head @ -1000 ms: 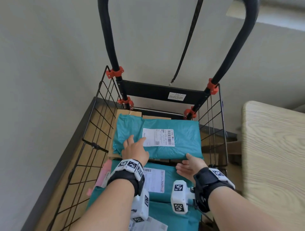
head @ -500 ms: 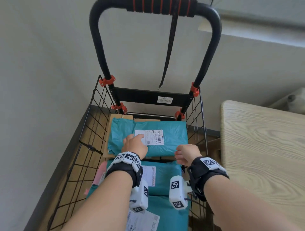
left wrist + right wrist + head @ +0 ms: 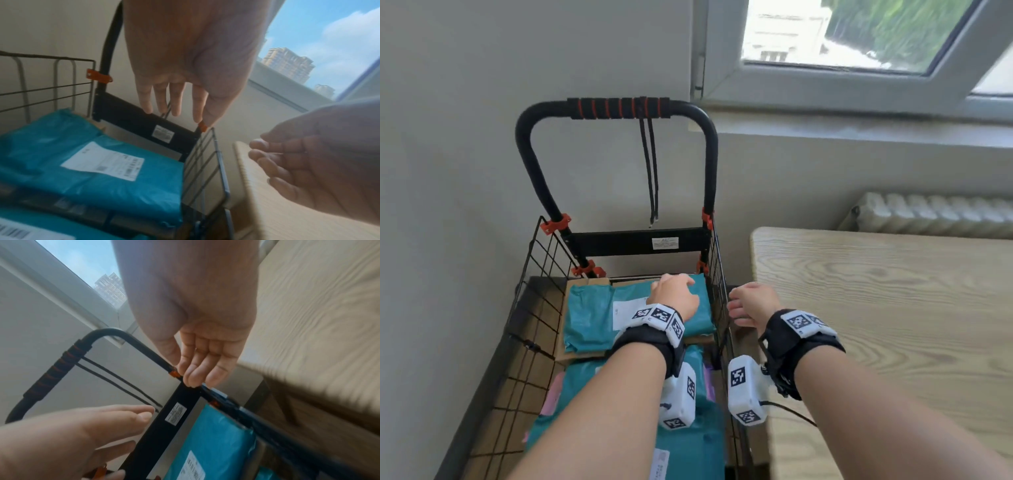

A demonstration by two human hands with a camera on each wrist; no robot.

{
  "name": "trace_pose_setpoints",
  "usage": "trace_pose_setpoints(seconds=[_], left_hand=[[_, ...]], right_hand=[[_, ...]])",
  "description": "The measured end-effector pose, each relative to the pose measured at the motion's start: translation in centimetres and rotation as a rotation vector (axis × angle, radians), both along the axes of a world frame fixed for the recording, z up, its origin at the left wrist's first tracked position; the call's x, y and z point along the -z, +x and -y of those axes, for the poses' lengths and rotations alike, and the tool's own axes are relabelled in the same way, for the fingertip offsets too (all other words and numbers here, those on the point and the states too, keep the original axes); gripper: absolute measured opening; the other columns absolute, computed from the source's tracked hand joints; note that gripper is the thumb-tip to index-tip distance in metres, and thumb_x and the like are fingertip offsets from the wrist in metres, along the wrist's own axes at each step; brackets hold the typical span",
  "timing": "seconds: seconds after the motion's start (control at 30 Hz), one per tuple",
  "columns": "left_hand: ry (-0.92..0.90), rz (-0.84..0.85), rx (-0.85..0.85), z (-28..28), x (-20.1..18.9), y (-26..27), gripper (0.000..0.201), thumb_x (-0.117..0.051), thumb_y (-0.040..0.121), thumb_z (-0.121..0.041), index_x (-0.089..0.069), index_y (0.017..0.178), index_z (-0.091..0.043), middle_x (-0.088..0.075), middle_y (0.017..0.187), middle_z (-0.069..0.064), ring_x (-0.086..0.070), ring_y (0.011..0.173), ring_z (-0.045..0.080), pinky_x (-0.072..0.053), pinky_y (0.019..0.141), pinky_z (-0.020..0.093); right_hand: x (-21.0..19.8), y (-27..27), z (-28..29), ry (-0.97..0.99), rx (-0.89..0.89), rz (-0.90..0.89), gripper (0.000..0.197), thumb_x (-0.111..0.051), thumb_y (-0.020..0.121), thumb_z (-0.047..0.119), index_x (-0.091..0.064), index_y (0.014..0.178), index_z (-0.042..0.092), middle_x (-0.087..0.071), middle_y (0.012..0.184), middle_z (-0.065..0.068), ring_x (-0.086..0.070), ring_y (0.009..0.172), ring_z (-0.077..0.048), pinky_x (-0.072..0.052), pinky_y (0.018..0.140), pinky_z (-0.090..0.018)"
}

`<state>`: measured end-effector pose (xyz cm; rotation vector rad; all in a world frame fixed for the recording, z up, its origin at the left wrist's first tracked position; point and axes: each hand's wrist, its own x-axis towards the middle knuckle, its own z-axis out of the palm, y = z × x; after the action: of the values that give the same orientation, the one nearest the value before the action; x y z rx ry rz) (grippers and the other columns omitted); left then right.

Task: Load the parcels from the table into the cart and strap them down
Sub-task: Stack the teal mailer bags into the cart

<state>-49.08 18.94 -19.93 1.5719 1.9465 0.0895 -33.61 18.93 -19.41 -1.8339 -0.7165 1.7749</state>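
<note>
The black wire cart stands against the wall with several teal parcels stacked inside. The top teal parcel bears a white label and lies on a cardboard box. A black strap hangs loose from the cart's handle. My left hand hovers over the far right end of that parcel, fingers straight, holding nothing. My right hand hangs empty over the cart's right side, its fingers relaxed. In the right wrist view the strap dangles beyond both hands.
A pale wooden table stands right of the cart with no parcels in view on it. Behind it are a white radiator and a window. A grey wall closes the left side. A pink parcel lies low at the cart's left.
Both hands have lifted off the top teal parcel and moved up and toward the cart's back. The head view has tilted up, bringing the whole handle and the window into sight.
</note>
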Motion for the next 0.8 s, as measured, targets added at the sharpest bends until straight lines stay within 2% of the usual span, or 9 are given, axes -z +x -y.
trace_pose_setpoints(seconds=[0.07, 0.13, 0.2, 0.27, 0.37, 0.5, 0.63, 0.8], left_hand=[[0.018, -0.009, 0.048, 0.3, -1.1, 2.5, 0.039, -0.052, 0.094, -0.028, -0.054, 0.132, -0.03, -0.044, 0.14, 0.006, -0.039, 0.13, 0.029, -0.039, 0.105, 0.039], [0.03, -0.012, 0.088, 0.8, -2.0, 5.2, 0.037, -0.052, 0.094, -0.028, -0.056, 0.131, -0.029, -0.047, 0.139, 0.007, -0.041, 0.129, 0.03, -0.039, 0.105, 0.039], [0.027, -0.003, 0.131, 1.4, -2.5, 8.3, 0.037, -0.052, 0.093, -0.028, -0.057, 0.129, -0.028, -0.05, 0.137, 0.007, -0.042, 0.128, 0.032, -0.039, 0.105, 0.039], [0.012, 0.001, 0.177, 2.3, -3.0, 11.8, 0.038, -0.051, 0.091, -0.027, -0.058, 0.128, -0.029, -0.051, 0.137, 0.005, -0.043, 0.128, 0.03, -0.04, 0.106, 0.04], [0.005, -0.002, 0.233, 4.0, -3.6, 17.0, 0.043, -0.05, 0.089, -0.023, -0.056, 0.132, -0.029, -0.051, 0.139, 0.003, -0.043, 0.13, 0.027, -0.041, 0.106, 0.039], [0.028, -0.019, 0.286, 7.0, -4.0, 24.4, 0.041, -0.053, 0.092, -0.022, -0.056, 0.132, -0.028, -0.053, 0.138, 0.0, -0.046, 0.128, 0.022, -0.043, 0.102, 0.036], [0.025, -0.061, 0.382, 10.3, -4.6, 32.4, 0.033, -0.055, 0.092, -0.023, -0.062, 0.124, -0.023, -0.059, 0.13, 0.002, -0.05, 0.124, 0.024, -0.045, 0.1, 0.035], [0.068, -0.092, 0.488, 13.9, -5.7, 42.3, 0.042, -0.052, 0.093, -0.024, -0.053, 0.134, -0.023, -0.057, 0.134, 0.004, -0.05, 0.125, 0.025, -0.043, 0.099, 0.034]], right_hand=[[-1.0, 2.3, 0.9, 0.118, -0.065, 0.215, 0.021, -0.046, 0.093, 0.007, -0.05, 0.074, 0.014, -0.055, 0.063, -0.006, -0.05, 0.047, -0.016, -0.042, 0.046, -0.022], [-1.7, 5.0, 2.0, 0.196, -0.137, 0.397, 0.018, -0.046, 0.09, 0.01, -0.055, 0.075, 0.013, -0.06, 0.068, -0.008, -0.055, 0.056, -0.022, -0.046, 0.054, -0.028], [-2.4, 8.1, 3.1, 0.272, -0.266, 0.603, 0.016, -0.048, 0.089, 0.017, -0.059, 0.078, 0.017, -0.07, 0.08, -0.007, -0.066, 0.075, -0.026, -0.055, 0.071, -0.036], [-3.2, 11.6, 4.7, 0.302, -0.381, 0.775, 0.015, -0.049, 0.091, 0.023, -0.063, 0.087, 0.018, -0.071, 0.092, -0.005, -0.066, 0.091, -0.026, -0.053, 0.081, -0.034], [-4.0, 16.7, 7.0, 0.316, -0.516, 0.968, 0.023, -0.046, 0.094, 0.028, -0.063, 0.105, 0.017, -0.066, 0.104, -0.005, -0.06, 0.1, -0.026, -0.045, 0.081, -0.031], [-4.6, 23.4, 11.0, 0.39, -0.66, 1.145, 0.021, -0.044, 0.095, 0.025, -0.059, 0.107, 0.016, -0.064, 0.111, -0.006, -0.06, 0.104, -0.028, -0.048, 0.084, -0.035], [-5.1, 30.9, 15.6, 0.457, -0.824, 1.281, 0.026, -0.047, 0.095, 0.02, -0.053, 0.12, 0.014, -0.055, 0.121, -0.007, -0.051, 0.115, -0.026, -0.045, 0.087, -0.037], [-5.9, 40.4, 20.2, 0.47, -0.828, 1.389, 0.032, -0.05, 0.093, 0.018, -0.05, 0.124, 0.016, -0.052, 0.123, -0.007, -0.049, 0.117, -0.025, -0.046, 0.09, -0.038]])
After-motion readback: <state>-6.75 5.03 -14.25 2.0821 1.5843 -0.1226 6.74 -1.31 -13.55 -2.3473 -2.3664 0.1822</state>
